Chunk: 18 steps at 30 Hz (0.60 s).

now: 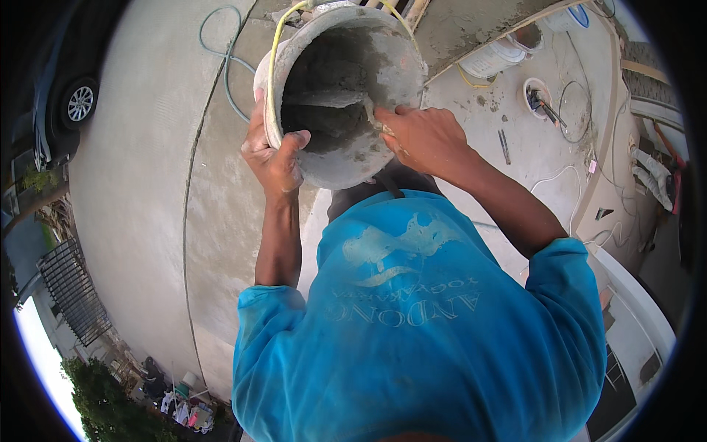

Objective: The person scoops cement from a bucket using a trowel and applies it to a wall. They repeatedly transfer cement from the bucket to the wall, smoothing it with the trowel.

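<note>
A mortar-stained bucket [339, 171] with a yellow handle is tilted so that its mouth faces me. Grey wet mortar [317, 66] coats its inside. My left hand [276, 153] is closed around the left rim, its thumb over the edge. Over on the right side of the mouth, my right hand [427, 140] grips the handle of a trowel. The trowel's blade [328, 98] reaches leftward into the bucket, smeared with mortar. What the bucket rests on is hidden beneath it.
A grey-green hose [227, 56] curls on the concrete floor to the left. At the upper right, a mortar-covered slab [471, 26] ends beside a white bucket [495, 57]. Tools stand in a small bucket [537, 96], with cables beyond. A car [62, 96] is parked far left.
</note>
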{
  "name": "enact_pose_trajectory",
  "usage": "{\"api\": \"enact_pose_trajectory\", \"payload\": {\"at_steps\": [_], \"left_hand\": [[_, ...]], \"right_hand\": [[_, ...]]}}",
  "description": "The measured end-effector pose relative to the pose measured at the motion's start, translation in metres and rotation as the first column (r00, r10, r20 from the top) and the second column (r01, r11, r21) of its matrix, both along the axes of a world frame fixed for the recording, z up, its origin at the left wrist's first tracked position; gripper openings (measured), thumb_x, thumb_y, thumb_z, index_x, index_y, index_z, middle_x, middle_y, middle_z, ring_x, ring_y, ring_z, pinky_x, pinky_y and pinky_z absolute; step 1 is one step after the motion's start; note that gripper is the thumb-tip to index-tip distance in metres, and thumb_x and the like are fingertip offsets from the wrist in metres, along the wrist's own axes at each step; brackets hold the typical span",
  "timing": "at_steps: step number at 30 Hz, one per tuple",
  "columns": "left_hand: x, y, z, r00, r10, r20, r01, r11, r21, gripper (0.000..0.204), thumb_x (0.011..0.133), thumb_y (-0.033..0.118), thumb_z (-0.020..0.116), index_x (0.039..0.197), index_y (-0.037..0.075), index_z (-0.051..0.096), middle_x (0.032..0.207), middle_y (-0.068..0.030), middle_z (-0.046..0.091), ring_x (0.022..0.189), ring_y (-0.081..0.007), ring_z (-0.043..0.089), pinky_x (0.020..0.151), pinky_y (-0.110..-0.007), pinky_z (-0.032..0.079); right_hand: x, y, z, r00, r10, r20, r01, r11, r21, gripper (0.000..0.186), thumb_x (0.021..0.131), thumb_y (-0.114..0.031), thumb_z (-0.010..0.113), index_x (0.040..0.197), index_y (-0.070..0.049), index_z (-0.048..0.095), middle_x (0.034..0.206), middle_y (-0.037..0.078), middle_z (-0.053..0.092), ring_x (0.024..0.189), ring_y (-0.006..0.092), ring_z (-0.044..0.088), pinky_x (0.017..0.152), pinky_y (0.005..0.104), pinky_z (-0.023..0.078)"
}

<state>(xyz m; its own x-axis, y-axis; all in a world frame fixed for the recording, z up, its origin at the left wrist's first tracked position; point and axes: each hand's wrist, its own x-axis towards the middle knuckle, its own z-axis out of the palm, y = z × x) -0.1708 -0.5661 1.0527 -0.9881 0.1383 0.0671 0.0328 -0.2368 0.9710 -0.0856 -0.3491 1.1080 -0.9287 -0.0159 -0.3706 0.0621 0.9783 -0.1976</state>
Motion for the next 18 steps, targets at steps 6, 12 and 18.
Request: {"api": "enact_pose_trajectory", "payload": {"at_steps": [6,12,18], "left_hand": [[-0.041,0.026,-0.005,0.972,-0.095,-0.215,0.069,0.989,-0.128,0.038,0.061,0.006,0.067,0.095,-0.009,0.077,0.130,-0.0228,0.069,0.132,-0.0358,0.058,0.125,-0.060,0.020],[-0.094,0.017,-0.007,0.833,-0.277,-0.479,0.221,0.960,-0.170,0.052,0.061,0.010,0.070,0.109,-0.009,0.075,0.130,-0.0226,0.068,0.131,-0.0354,0.059,0.125,-0.060,0.019],[-0.154,0.013,-0.016,0.919,-0.352,-0.180,0.352,0.935,-0.030,0.060,0.059,0.010,0.071,0.115,-0.010,0.074,0.135,-0.0229,0.065,0.145,-0.0380,0.045,0.128,-0.058,0.011]], "right_hand": [[-0.024,-0.011,-0.019,0.957,-0.081,0.279,0.156,0.954,-0.256,0.038,0.101,-0.032,0.059,0.126,-0.004,0.058,0.097,0.026,0.072,0.092,0.0483,0.069,0.081,0.0554,0.054],[-0.037,0.049,-0.046,0.689,-0.464,0.556,0.724,0.425,-0.543,0.042,0.103,-0.044,0.055,0.107,-0.002,0.059,0.071,0.012,0.061,0.060,0.0255,0.063,0.055,0.0391,0.050],[-0.098,-0.008,-0.036,0.576,-0.257,0.776,0.805,0.014,-0.593,0.036,0.106,-0.041,0.053,0.099,-0.005,0.055,0.065,0.004,0.053,0.045,0.0117,0.049,0.041,0.0312,0.044]]}}
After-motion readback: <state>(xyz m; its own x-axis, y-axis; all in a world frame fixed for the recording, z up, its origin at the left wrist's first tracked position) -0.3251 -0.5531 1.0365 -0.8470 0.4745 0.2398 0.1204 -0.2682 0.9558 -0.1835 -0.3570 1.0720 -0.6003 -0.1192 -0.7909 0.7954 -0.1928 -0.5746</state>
